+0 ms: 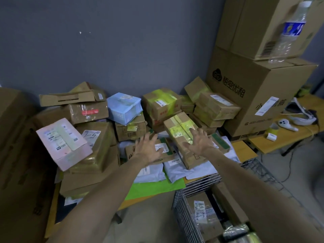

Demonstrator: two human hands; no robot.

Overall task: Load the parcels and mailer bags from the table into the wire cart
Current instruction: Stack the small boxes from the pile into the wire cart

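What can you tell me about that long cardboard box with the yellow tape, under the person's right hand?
The long cardboard box is brown and narrow, wrapped in glossy clear tape with yellowish-green strips and a small printed label on top. It lies slantwise on the pile, its near end over white mailer bags. The right hand is spread open over it; actual contact cannot be told.

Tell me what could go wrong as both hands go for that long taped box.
1. The long taped box rests partly on white mailer bags; lifting it may drag them off the table.
2. The left hand and right hand are spread open, no grip yet; the glossy tape could slip.
3. The pink flat parcel overhangs its stack and might topple if jolted.
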